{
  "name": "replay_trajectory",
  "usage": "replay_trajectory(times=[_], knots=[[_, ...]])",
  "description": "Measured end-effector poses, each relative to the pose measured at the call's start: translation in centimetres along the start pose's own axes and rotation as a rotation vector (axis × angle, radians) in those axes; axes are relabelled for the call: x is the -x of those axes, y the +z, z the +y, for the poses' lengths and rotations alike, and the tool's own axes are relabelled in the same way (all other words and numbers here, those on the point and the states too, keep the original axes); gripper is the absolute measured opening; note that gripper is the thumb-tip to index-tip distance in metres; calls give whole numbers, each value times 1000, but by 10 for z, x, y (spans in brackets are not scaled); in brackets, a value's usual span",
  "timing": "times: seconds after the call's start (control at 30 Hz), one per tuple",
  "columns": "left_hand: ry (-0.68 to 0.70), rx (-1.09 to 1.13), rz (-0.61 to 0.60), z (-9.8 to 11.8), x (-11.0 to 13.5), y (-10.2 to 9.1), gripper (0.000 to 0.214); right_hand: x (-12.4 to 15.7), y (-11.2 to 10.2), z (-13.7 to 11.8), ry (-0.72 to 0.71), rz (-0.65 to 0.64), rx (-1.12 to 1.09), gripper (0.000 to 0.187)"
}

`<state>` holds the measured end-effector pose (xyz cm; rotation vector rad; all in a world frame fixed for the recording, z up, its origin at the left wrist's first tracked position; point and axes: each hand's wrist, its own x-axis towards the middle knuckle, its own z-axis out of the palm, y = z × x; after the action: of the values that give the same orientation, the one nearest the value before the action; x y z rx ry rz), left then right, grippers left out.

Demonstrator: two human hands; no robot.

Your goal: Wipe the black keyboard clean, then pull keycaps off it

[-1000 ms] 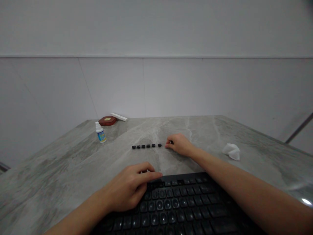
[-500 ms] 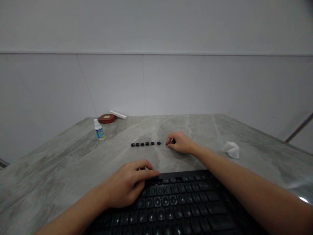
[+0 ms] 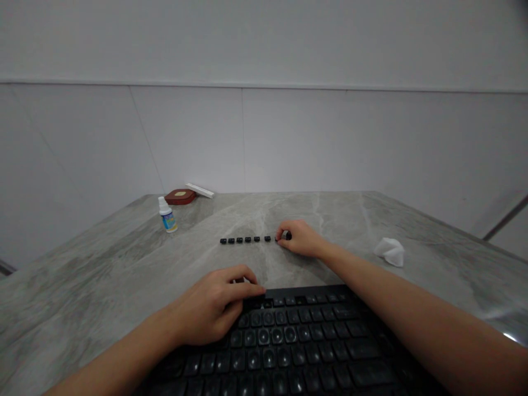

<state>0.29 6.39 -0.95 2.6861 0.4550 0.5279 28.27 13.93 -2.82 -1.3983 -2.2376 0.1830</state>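
A black keyboard (image 3: 289, 335) lies on the table in front of me. My left hand (image 3: 218, 302) rests on its upper left corner, index finger stretched along the back edge and the other fingers apart, partly hidden. Beyond the keyboard, several small black keycaps (image 3: 248, 240) stand in a row on the tabletop. At the row's right end, my right hand (image 3: 297, 237) pinches a keycap (image 3: 276, 239) between thumb and fingertips, low over the table. Most of that keycap is covered by the fingers. Dark gaps show in the keyboard's top row of keys.
A white spray bottle (image 3: 168, 215) with a blue label stands at the left. Behind it lie a reddish-brown case (image 3: 180, 197) and a white strip (image 3: 200, 190). To the right of my right forearm is a crumpled white tissue (image 3: 390, 252). A pale wall (image 3: 289, 137) borders the table's far edge.
My right hand has moved slightly left, bringing the pinched keycap closer to the end of the row. The left hand stays on the keyboard, and the view has shifted a little.
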Motion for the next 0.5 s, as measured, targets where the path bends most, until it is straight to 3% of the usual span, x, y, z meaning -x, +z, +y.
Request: replay_trajectory(times=[0.23,0.5], knots=[[-2,3,-1,-2,0,1,53,-2,0,-7,-87,76,0,28],[-14,-8,4,0,0,1,53,-1,2,-13,-168,-37,22,38]])
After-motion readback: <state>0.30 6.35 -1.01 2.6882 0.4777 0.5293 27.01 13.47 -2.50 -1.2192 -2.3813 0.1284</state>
